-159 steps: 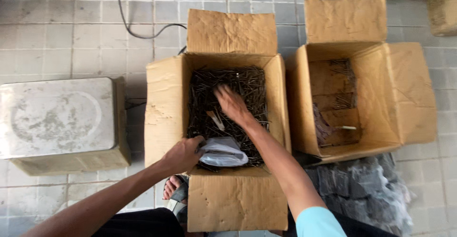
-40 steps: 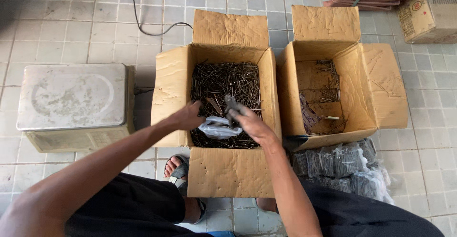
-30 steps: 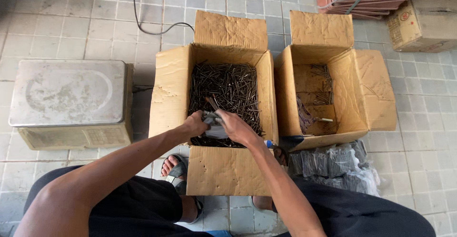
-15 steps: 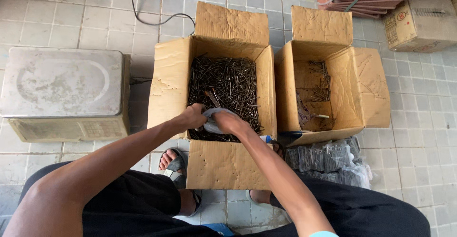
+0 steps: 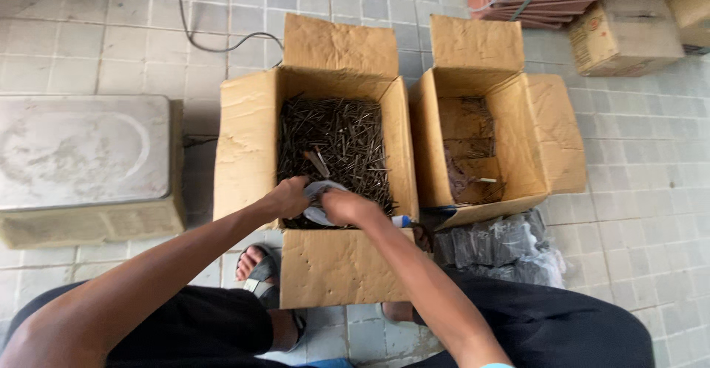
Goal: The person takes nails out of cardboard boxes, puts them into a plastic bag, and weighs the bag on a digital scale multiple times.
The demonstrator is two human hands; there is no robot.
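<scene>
Filling step: left hand and right hand both grasping the plastic bag over nails in the cardboard box; probably next, more nails scooped in carefully.

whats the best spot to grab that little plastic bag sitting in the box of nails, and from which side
Probably by its gathered rim, from above and the near side. The plastic bag lies mouth-up on the nails at the near end of the cardboard box, and the left hand and right hand already pinch its rim from either side. The box walls block a sideways approach.
</scene>
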